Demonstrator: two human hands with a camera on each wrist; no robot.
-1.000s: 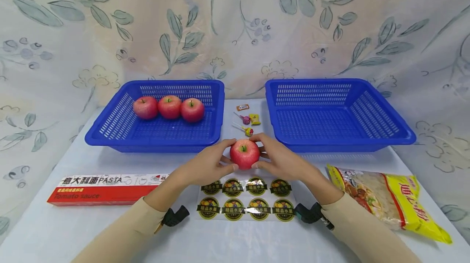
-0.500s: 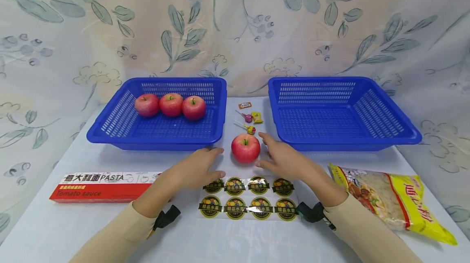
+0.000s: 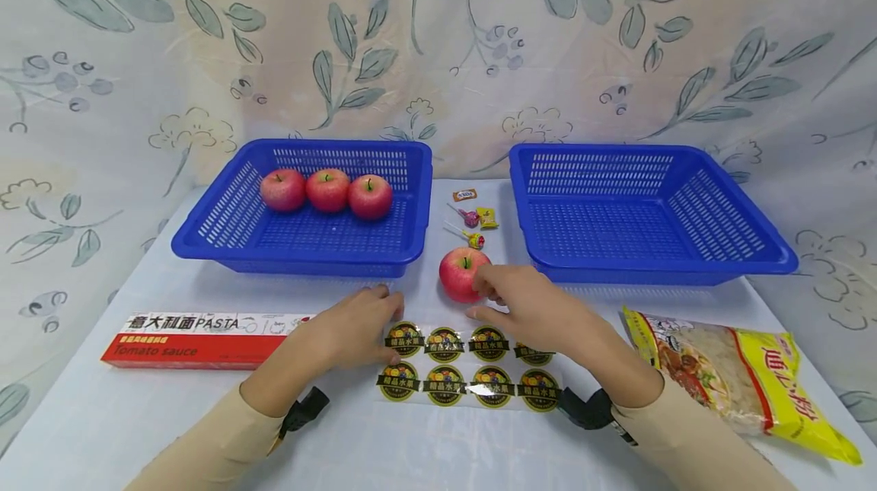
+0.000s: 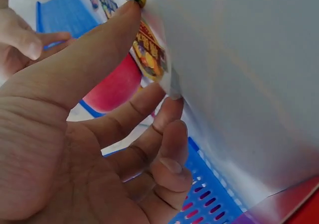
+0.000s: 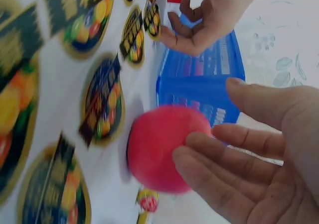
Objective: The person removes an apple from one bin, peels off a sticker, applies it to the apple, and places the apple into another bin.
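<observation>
A red apple [image 3: 457, 275] stands on the table between the two baskets, just behind a clear sheet of round fruit stickers [image 3: 469, 369]. My right hand [image 3: 524, 307] is at the apple's right side, its bent fingertips overlapping the skin. In the right wrist view those fingers [image 5: 234, 169] lie loosely against the apple [image 5: 162, 149], with the thumb apart from it. My left hand [image 3: 352, 329] rests by the sheet's left edge. Its thumb [image 4: 107, 45] reaches a sticker in the left wrist view, while the other fingers lie loosely curved near the sheet's corner, apart from the thumb.
Three apples [image 3: 327, 190] sit in the left blue basket [image 3: 301, 266]; another blue basket [image 3: 658, 275] stands right. Wrapped candy and lollipops [image 3: 473, 238] lie between them. A pasta box [image 3: 199, 350] is at left, a yellow noodle bag [image 3: 740, 377] at right.
Both hands have let go of the apple, which stands slightly farther back. The left hand has drawn left and down to the sticker sheet's edge; the right hand has stayed beside the apple.
</observation>
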